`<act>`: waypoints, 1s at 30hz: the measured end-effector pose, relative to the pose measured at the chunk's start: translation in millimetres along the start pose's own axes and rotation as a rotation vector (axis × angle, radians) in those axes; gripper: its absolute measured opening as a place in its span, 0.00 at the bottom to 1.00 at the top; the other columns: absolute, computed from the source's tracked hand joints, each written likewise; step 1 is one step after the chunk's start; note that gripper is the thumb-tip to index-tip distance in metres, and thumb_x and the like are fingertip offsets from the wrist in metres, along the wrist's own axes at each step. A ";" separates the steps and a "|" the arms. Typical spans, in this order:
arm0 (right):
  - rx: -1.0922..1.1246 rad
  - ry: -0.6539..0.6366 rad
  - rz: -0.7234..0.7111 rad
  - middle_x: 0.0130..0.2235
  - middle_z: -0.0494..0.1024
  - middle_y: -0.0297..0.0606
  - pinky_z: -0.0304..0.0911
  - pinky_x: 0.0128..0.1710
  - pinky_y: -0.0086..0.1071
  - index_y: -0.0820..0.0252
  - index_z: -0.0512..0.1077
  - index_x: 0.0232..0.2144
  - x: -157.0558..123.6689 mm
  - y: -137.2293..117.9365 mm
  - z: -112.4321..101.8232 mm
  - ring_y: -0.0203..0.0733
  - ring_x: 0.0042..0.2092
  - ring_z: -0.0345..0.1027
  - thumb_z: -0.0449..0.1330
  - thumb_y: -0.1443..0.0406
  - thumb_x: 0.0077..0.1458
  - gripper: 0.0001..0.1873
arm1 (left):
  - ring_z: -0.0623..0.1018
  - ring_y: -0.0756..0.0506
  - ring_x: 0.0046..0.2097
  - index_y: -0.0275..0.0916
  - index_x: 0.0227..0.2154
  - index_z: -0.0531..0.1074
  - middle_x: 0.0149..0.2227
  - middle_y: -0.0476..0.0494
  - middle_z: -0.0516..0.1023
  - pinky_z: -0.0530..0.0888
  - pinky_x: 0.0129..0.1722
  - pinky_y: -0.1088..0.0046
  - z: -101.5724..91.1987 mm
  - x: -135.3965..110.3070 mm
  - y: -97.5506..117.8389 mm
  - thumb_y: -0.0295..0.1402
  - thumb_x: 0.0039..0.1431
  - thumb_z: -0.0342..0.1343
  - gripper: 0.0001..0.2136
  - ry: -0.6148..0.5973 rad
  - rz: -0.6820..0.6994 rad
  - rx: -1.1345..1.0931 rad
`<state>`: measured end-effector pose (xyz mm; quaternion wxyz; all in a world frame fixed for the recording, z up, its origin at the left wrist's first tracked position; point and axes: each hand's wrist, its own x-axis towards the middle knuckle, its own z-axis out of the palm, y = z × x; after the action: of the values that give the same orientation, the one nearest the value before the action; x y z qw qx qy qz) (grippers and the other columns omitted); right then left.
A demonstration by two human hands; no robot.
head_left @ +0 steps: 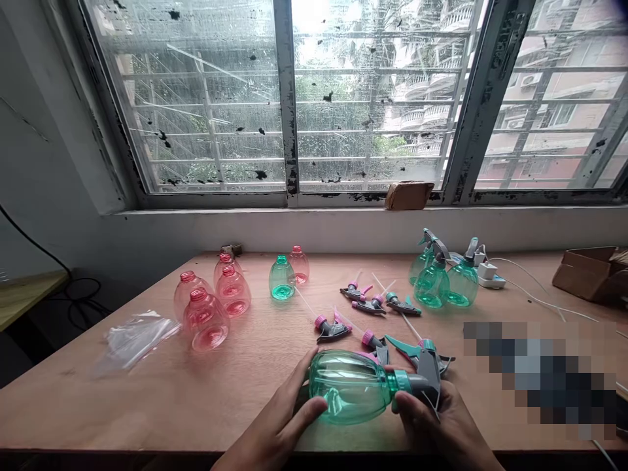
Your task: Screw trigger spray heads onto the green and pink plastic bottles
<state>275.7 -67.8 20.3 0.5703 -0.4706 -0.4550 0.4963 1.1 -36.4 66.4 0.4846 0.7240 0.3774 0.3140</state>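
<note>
A green spray bottle lies sideways in the air above the table's front edge, with its grey and teal spray head at the neck. Wrapped round the base end of the bottle is my left hand. My right hand grips the collar and spray head, thumb against the neck. Just beyond the bottle lie loose pink and grey spray heads with thin tubes. Part of the right fingers is hidden behind the spray head.
Several pink bottles stand at the left beside clear plastic bags. Farther back are a green bottle and a pink one. Assembled green spray bottles, a power strip and a cardboard box are right.
</note>
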 end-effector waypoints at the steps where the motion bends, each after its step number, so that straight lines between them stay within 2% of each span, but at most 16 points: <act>1: 0.003 -0.014 0.016 0.18 0.71 0.33 0.49 0.18 0.25 0.62 0.80 0.23 0.3 0.1 -0.2 0.31 0.18 0.56 0.72 0.47 0.48 0.23 | 0.57 0.36 0.72 0.50 0.69 0.54 0.72 0.43 0.58 0.57 0.71 0.54 1.0 1.1 -1.6 0.45 0.69 0.56 0.30 -0.021 0.013 -0.055; 3: -0.010 -0.033 0.039 0.14 0.66 0.31 0.46 0.18 0.25 0.63 0.79 0.23 0.8 0.4 -0.5 0.31 0.17 0.53 0.71 0.46 0.49 0.25 | 0.62 0.35 0.70 0.51 0.68 0.55 0.71 0.42 0.59 0.64 0.68 0.56 3.6 3.3 -7.1 0.42 0.65 0.62 0.33 -0.049 0.042 -0.147; 4: -0.013 -0.037 0.040 0.13 0.65 0.30 0.45 0.18 0.25 0.63 0.79 0.22 0.8 0.3 -0.4 0.31 0.16 0.53 0.71 0.46 0.49 0.25 | 0.62 0.35 0.70 0.52 0.68 0.55 0.71 0.42 0.59 0.65 0.68 0.56 5.0 4.2 -10.7 0.39 0.63 0.65 0.35 -0.042 0.055 -0.163; 7: 0.007 -0.038 0.026 0.16 0.66 0.30 0.47 0.18 0.27 0.63 0.78 0.23 0.7 -0.3 0.9 0.32 0.17 0.54 0.72 0.46 0.48 0.25 | 0.56 0.35 0.73 0.56 0.69 0.52 0.73 0.44 0.54 0.58 0.71 0.54 8.5 4.9 -20.5 0.32 0.56 0.70 0.43 0.035 0.083 -0.122; 9: 0.018 -0.034 0.016 0.16 0.67 0.29 0.48 0.18 0.28 0.62 0.80 0.26 0.5 -0.8 1.7 0.33 0.17 0.55 0.72 0.47 0.48 0.23 | 0.53 0.35 0.74 0.56 0.70 0.51 0.74 0.46 0.51 0.54 0.72 0.53 8.8 4.3 -23.4 0.31 0.56 0.70 0.44 0.058 0.086 -0.080; 12: -0.025 -0.024 0.018 0.15 0.68 0.31 0.49 0.18 0.28 0.62 0.80 0.24 0.2 -1.1 2.3 0.34 0.16 0.57 0.71 0.46 0.48 0.24 | 0.54 0.33 0.73 0.52 0.70 0.53 0.74 0.44 0.51 0.58 0.71 0.53 4.9 3.8 -21.3 0.41 0.59 0.68 0.40 0.002 0.077 -0.063; 14: -0.061 -0.016 0.010 0.15 0.69 0.33 0.50 0.17 0.28 0.63 0.79 0.23 -0.1 -1.3 2.7 0.35 0.16 0.57 0.70 0.45 0.49 0.25 | 0.56 0.33 0.73 0.49 0.70 0.53 0.73 0.41 0.56 0.58 0.70 0.52 1.0 4.5 -18.0 0.51 0.63 0.60 0.37 -0.017 0.086 -0.043; 16: -0.050 -0.004 -0.008 0.16 0.69 0.32 0.51 0.17 0.28 0.63 0.81 0.28 -0.2 -1.3 2.8 0.35 0.16 0.57 0.71 0.45 0.47 0.25 | 0.57 0.33 0.72 0.48 0.69 0.56 0.71 0.39 0.61 0.55 0.71 0.51 -1.4 5.8 -14.7 0.56 0.66 0.51 0.33 0.006 0.086 0.004; 17: -0.035 -0.001 -0.013 0.16 0.69 0.31 0.52 0.17 0.28 0.63 0.82 0.30 -0.1 -1.2 2.7 0.35 0.16 0.57 0.71 0.45 0.47 0.25 | 0.57 0.34 0.72 0.48 0.68 0.58 0.70 0.39 0.63 0.55 0.71 0.50 -1.6 6.4 -13.4 0.56 0.67 0.50 0.32 0.017 0.080 0.012; 19: -0.024 -0.010 -0.010 0.16 0.70 0.31 0.52 0.17 0.27 0.63 0.82 0.29 0.6 -0.8 1.9 0.34 0.16 0.58 0.71 0.45 0.48 0.24 | 0.61 0.33 0.71 0.49 0.67 0.59 0.69 0.39 0.65 0.62 0.69 0.51 0.2 7.1 -11.8 0.53 0.66 0.55 0.31 0.001 0.067 -0.057; 21: -0.041 -0.024 -0.005 0.15 0.70 0.33 0.52 0.17 0.26 0.63 0.80 0.23 1.6 -0.1 0.6 0.34 0.16 0.59 0.70 0.45 0.49 0.25 | 0.66 0.33 0.68 0.50 0.66 0.57 0.68 0.39 0.65 0.68 0.65 0.54 3.7 7.3 -11.8 0.47 0.62 0.64 0.34 -0.036 0.065 -0.158; 23: -0.039 -0.022 -0.004 0.15 0.70 0.33 0.52 0.16 0.26 0.63 0.79 0.20 2.3 0.3 -0.1 0.34 0.16 0.59 0.71 0.46 0.49 0.25 | 0.66 0.34 0.68 0.53 0.67 0.56 0.69 0.41 0.63 0.67 0.66 0.55 7.0 7.4 -13.1 0.38 0.56 0.70 0.40 -0.015 0.074 -0.168; 26: -0.016 -0.016 0.004 0.15 0.70 0.32 0.52 0.16 0.25 0.62 0.79 0.21 2.4 0.4 0.2 0.34 0.16 0.60 0.72 0.46 0.48 0.25 | 0.59 0.34 0.71 0.54 0.68 0.56 0.71 0.44 0.59 0.57 0.71 0.54 9.0 7.9 -15.2 0.26 0.50 0.73 0.46 0.061 0.085 -0.023; 30: -0.044 -0.011 0.024 0.14 0.69 0.32 0.52 0.17 0.26 0.63 0.79 0.21 2.2 -0.2 -0.1 0.34 0.16 0.59 0.70 0.44 0.49 0.26 | 0.63 0.33 0.70 0.52 0.68 0.56 0.70 0.43 0.62 0.61 0.70 0.56 6.1 7.3 -14.2 0.28 0.50 0.73 0.45 0.018 0.069 -0.007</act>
<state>276.1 -65.6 20.6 0.5511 -0.4858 -0.4634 0.4955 6.4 -29.6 51.7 0.4725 0.7320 0.3556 0.3383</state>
